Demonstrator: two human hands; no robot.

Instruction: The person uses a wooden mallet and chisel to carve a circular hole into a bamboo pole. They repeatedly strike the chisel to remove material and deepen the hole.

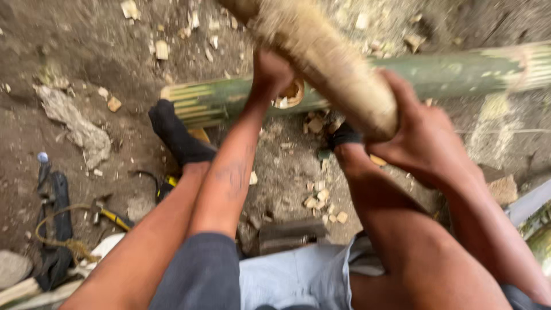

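Firmly gripped — a wooden club [321, 57] over a green bamboo pole [447, 74].
Fingers of the right hand [425, 138] are closed round the club's thick end; the left hand [272, 72] is clamped higher up, apparently for control — the pole lies on the dirt ground [86, 63], seemingly braced by a socked foot [178, 135] amid wood chips [321, 201].

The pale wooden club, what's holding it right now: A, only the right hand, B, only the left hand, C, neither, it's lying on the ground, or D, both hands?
A: the right hand wraps the lower end of the pale wooden club, while the left hand rests on the green bamboo pole lying on the dirt.
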